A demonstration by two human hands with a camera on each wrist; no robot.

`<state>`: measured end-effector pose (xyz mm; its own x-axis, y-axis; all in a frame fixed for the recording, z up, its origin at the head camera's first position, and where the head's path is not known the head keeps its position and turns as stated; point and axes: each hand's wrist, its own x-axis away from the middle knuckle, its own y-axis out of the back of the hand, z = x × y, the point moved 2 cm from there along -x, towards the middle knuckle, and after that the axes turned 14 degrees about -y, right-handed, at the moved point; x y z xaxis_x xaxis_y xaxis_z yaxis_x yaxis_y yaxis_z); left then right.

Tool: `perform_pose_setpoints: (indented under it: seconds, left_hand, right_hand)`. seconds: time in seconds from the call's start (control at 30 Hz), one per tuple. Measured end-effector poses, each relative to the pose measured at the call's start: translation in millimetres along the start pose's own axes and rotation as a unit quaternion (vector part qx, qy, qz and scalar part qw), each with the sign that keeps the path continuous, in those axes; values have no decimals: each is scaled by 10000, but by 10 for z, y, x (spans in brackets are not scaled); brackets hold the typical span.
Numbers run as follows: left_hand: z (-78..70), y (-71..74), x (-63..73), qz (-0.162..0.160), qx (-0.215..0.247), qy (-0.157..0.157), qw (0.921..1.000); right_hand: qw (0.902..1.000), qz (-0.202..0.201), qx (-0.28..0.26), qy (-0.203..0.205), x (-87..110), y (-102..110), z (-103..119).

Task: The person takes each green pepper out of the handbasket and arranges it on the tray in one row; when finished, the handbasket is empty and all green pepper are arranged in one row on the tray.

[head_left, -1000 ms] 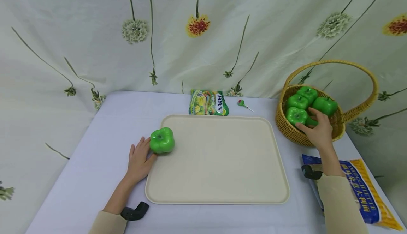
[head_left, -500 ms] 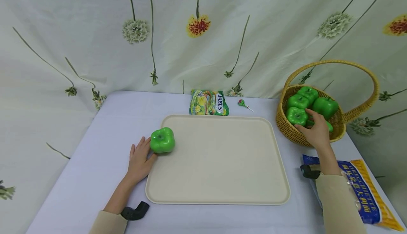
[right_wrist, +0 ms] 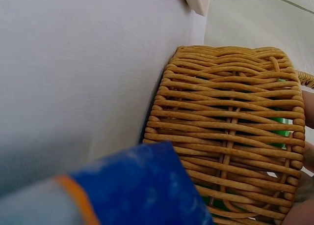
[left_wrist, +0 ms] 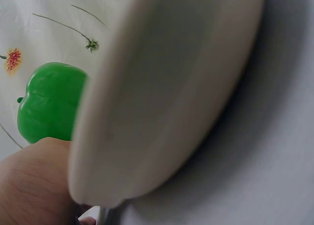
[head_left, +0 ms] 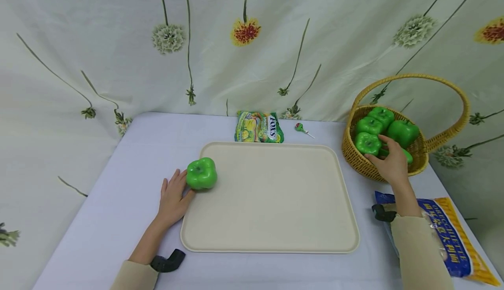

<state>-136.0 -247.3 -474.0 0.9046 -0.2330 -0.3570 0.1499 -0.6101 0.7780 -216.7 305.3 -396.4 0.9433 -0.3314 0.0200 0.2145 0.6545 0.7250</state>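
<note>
A green bell pepper (head_left: 201, 173) sits at the left edge of a cream tray (head_left: 271, 202). My left hand (head_left: 172, 198) lies beside it, fingers extended and spread, fingertips and thumb touching its left side. In the left wrist view, the pepper (left_wrist: 51, 102) shows beyond the back of the hand (left_wrist: 39, 178). At the far right, my right hand (head_left: 390, 161) reaches into a wicker basket (head_left: 356, 163), thumb and fingertip pinching the front green bell pepper (head_left: 368, 143). Beneath that hand, a green item (head_left: 408, 156) is partly hidden. The basket wall (right_wrist: 225, 126) blocks most of the right wrist view.
More green peppers (head_left: 402, 132) fill the basket, whose tall handle (head_left: 417, 76) arches above. A blue and yellow pasta bag (head_left: 445, 233) lies under the right forearm. Behind the tray are a candy bag (head_left: 259, 127) and a lollipop (head_left: 300, 127). Floral cloth hangs behind.
Since a second ago, my right hand has shifted slightly left in the basket, uncovering more of the green item beneath it. The left hand and its pepper stay in place.
</note>
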Motion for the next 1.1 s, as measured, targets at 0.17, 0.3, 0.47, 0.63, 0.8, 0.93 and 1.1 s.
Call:
perform_pose_setpoints:
  seconds: [0.17, 0.3, 0.47, 0.63, 0.8, 0.93, 1.1]
  left_hand:
    - [20, -17, -8, 77, 26, 73, 9999]
    - [13, -22, -8, 37, 45, 46, 10000]
    - [5, -19, -5, -35, 21, -15, 10000]
    - [9, -18, -2, 11, 38, 37, 10000]
    - [15, -18, -4, 39, 34, 60, 10000]
    - [16, -16, -4, 49, 42, 63, 10000]
    - [13, -16, -1, 50, 27, 56, 10000]
  right_hand:
    - [9999, -78, 70, -64, 10, 7, 6]
    - [9997, -14, 49, -237, 30, 32, 15]
    - [9990, -60, -162, -416, 66, 92, 29]
    - [9983, -346, -250, -409, 86, 157, 61]
    - [9968, -591, -388, -360, 110, 216, 111]
    - [9951, -719, -517, -443, 147, 241, 167]
    - [9930, -781, -712, -519, 219, 242, 256]
